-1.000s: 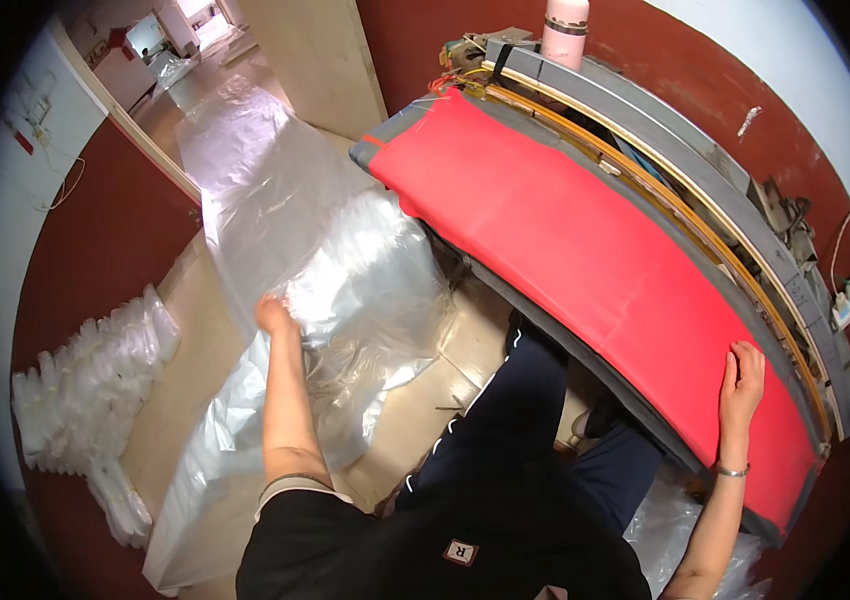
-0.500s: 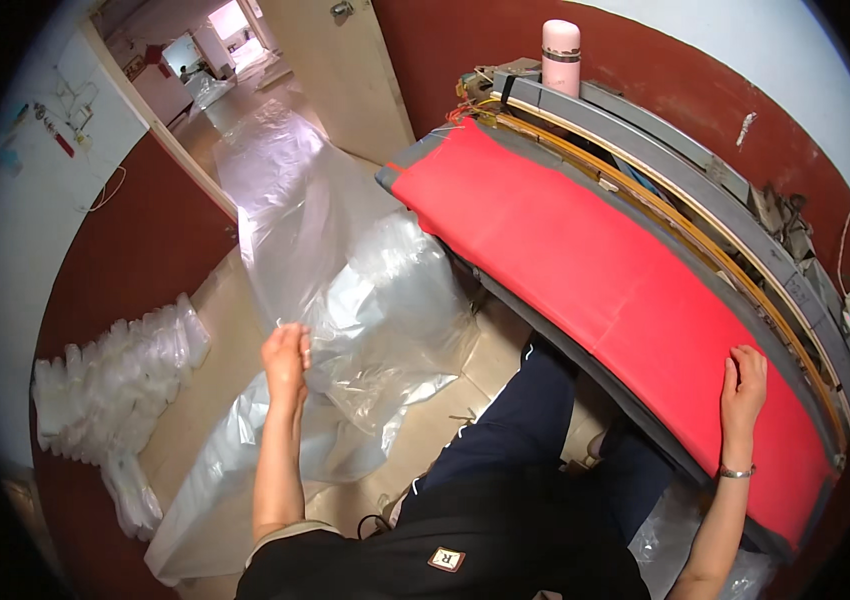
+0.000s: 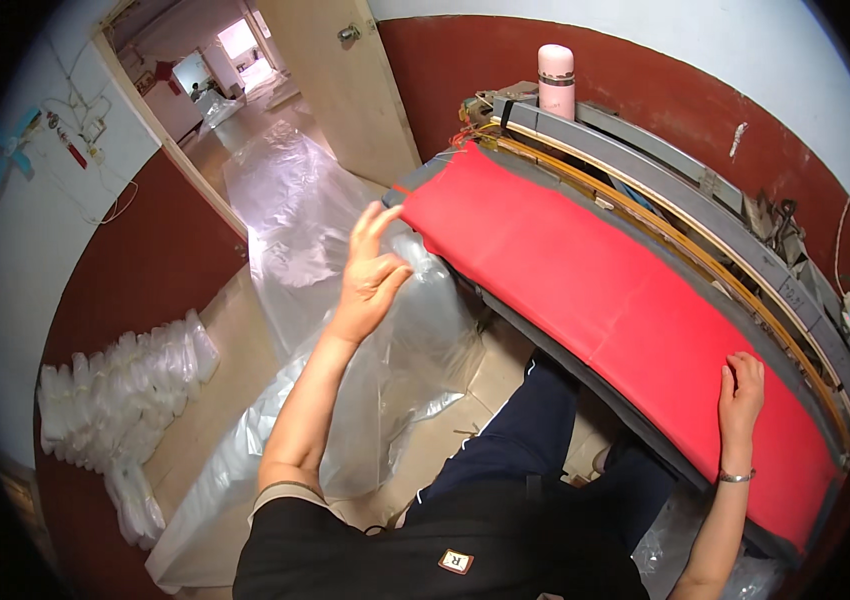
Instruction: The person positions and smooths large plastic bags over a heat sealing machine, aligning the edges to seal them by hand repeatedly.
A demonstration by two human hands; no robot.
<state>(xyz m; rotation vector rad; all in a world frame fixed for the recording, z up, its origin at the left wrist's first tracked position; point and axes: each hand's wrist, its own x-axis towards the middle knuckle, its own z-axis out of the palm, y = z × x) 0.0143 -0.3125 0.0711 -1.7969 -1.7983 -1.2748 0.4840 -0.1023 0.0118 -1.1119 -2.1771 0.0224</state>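
My left hand is raised with its fingers apart and nothing visible in it. It is over the large clear plastic sheeting, close to the far left end of a long red cloth. That cloth covers the top of a grey-edged work surface running across my right side. On the near right part of the cloth, my right hand rests with loosely bent fingers, holding nothing I can see. A silvery bracelet circles the right wrist.
Behind the cloth run long grey metal bars, with a pink flask standing on them. Bundled clear plastic bags lie on the floor at left. An open door stands at the far end. My legs are close against the work surface.
My left hand has risen away from me and to the right, from over the sheeting toward the cloth's far end, its fingers spreading. The right hand has barely moved.
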